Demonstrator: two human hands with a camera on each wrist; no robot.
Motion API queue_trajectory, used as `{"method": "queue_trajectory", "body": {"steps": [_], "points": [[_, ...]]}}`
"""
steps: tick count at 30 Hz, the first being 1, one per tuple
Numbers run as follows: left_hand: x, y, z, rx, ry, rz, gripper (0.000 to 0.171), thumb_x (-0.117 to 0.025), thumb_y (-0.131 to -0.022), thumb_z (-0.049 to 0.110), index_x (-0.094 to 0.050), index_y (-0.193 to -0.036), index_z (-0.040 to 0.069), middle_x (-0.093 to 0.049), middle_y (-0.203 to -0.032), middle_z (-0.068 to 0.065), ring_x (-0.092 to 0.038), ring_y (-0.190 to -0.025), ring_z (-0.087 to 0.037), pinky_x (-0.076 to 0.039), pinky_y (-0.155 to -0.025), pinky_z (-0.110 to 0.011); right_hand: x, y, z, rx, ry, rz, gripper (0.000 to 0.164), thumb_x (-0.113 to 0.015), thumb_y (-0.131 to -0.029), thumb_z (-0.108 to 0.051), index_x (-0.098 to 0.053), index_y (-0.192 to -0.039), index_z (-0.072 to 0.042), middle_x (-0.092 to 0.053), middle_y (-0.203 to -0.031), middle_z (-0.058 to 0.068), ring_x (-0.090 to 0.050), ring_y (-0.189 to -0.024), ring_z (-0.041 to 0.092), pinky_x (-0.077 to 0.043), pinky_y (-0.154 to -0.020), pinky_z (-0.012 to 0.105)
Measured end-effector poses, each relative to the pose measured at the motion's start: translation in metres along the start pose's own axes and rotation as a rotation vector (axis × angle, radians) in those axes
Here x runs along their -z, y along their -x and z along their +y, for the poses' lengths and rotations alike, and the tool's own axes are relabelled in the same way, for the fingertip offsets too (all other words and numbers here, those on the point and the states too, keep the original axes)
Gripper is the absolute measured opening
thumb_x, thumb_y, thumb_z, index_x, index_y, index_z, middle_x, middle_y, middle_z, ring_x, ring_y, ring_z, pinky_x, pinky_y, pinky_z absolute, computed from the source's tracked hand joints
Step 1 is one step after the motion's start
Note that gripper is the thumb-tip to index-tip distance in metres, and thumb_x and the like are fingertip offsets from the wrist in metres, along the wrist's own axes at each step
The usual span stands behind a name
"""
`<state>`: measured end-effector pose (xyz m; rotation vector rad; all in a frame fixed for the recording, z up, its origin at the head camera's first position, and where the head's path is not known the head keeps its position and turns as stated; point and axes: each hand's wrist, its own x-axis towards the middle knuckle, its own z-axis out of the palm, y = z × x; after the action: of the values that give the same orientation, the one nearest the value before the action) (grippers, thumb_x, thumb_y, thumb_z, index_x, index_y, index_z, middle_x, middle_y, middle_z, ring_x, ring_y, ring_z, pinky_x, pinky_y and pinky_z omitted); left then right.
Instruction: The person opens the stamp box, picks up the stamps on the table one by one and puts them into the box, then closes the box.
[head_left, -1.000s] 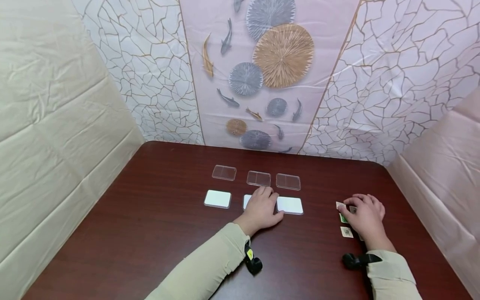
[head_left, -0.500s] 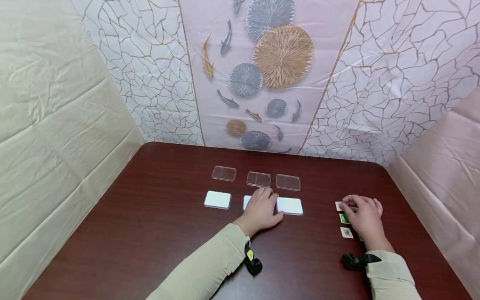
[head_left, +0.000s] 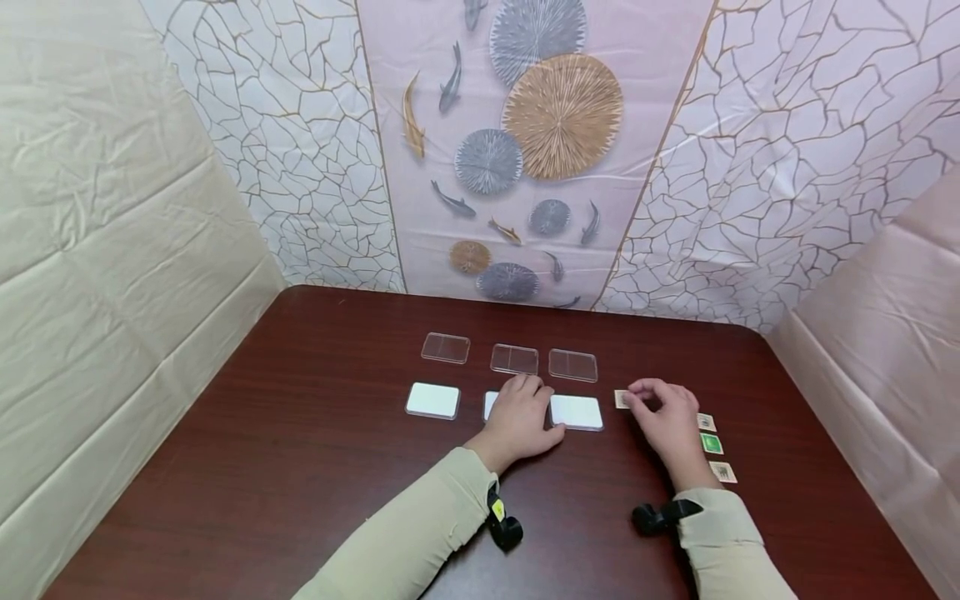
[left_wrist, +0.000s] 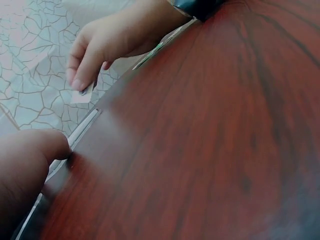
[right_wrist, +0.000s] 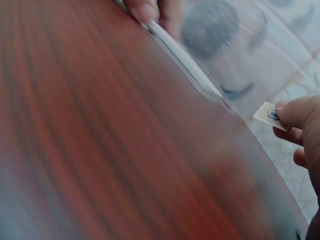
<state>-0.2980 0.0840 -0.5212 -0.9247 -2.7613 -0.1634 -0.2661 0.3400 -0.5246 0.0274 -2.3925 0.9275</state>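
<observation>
My right hand (head_left: pixel 669 427) pinches a postage stamp (head_left: pixel 622 399) by its edge, between thumb and index finger. In the right wrist view this stamp (right_wrist: pixel 266 115) is pale with a dark print and is held above the table. My left hand (head_left: pixel 519 421) rests at the left end of a flat clear case (head_left: pixel 577 412) with a white face. Its thumb touches the case's front edge, with the fingers at the back edge. It partly hides a second white-faced case (head_left: pixel 490 403). Right of my right hand lie a green stamp (head_left: pixel 712 443) and pale stamps (head_left: pixel 723 472).
A third white-faced case (head_left: pixel 433 401) lies on the left. Behind the row are three clear plastic lids (head_left: pixel 446 347). Everything lies on a dark red-brown table (head_left: pixel 247 467), with draped cloth (head_left: pixel 555 250) behind and along the sides.
My right hand has lifted a stamp from the group on the right and carried it left towards the right-hand case. The left hand stays in place.
</observation>
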Motion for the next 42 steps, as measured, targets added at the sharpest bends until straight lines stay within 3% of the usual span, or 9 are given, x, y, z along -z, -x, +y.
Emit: {"method": "queue_trajectory", "body": {"steps": [8,16,22,31,35,42], "points": [[-0.003,0.0,-0.001,0.021,0.018,0.017,0.056,-0.058,-0.089,0.061,-0.067,-0.122,0.017,-0.059,-0.123,-0.001,-0.05,-0.122,-0.021,-0.036,-0.112,-0.04,-0.026,0.002,-0.03,-0.08,-0.076,-0.055,0.012,-0.08,-0.086,-0.011,-0.071,-0.092,-0.006,-0.07,-0.079,0.01,-0.057,-0.089,0.03,-0.033,-0.097,0.048],[-0.003,-0.001,-0.001,0.036,0.033,0.004,0.057,-0.058,-0.089,0.061,-0.067,-0.123,0.016,-0.058,-0.124,-0.002,-0.049,-0.123,-0.022,-0.035,-0.113,-0.041,-0.042,0.004,-0.046,-0.103,-0.062,-0.074,0.011,-0.081,-0.085,-0.013,-0.072,-0.089,-0.008,-0.071,-0.075,0.007,-0.058,-0.086,0.028,-0.031,-0.1,0.048],[-0.001,-0.001,0.0,0.026,0.029,0.013,0.057,-0.059,-0.089,0.06,-0.067,-0.124,0.016,-0.058,-0.122,-0.001,-0.049,-0.122,-0.022,-0.035,-0.112,-0.041,-0.05,0.005,-0.054,-0.047,-0.064,-0.114,0.009,-0.08,-0.084,-0.012,-0.072,-0.088,-0.008,-0.07,-0.073,0.005,-0.059,-0.082,0.029,-0.032,-0.098,0.048],[-0.002,-0.001,-0.001,0.023,0.034,0.031,0.055,-0.06,-0.087,0.058,-0.068,-0.121,0.015,-0.058,-0.117,-0.001,-0.051,-0.119,-0.022,-0.035,-0.111,-0.042,-0.056,0.007,-0.062,-0.027,0.026,-0.178,0.011,-0.08,-0.085,-0.014,-0.07,-0.088,-0.012,-0.068,-0.073,0.001,-0.055,-0.095,0.03,-0.014,-0.112,0.061],[-0.003,-0.001,-0.001,0.024,0.036,0.034,0.053,-0.061,-0.086,0.056,-0.068,-0.119,0.016,-0.058,-0.117,-0.001,-0.051,-0.118,-0.022,-0.035,-0.111,-0.041,-0.058,0.007,-0.064,0.029,0.078,-0.174,0.01,-0.079,-0.084,-0.015,-0.07,-0.086,-0.014,-0.066,-0.071,-0.002,-0.054,-0.095,0.029,-0.015,-0.111,0.063],[-0.003,-0.002,-0.001,0.028,0.046,0.007,0.054,-0.059,-0.088,0.055,-0.067,-0.124,0.016,-0.057,-0.119,-0.002,-0.05,-0.12,-0.022,-0.034,-0.113,-0.041,-0.057,0.006,-0.07,0.095,0.155,-0.199,0.018,-0.08,-0.084,-0.015,-0.07,-0.099,-0.015,-0.066,-0.072,-0.003,-0.056,-0.102,0.033,-0.016,-0.112,0.062]]}}
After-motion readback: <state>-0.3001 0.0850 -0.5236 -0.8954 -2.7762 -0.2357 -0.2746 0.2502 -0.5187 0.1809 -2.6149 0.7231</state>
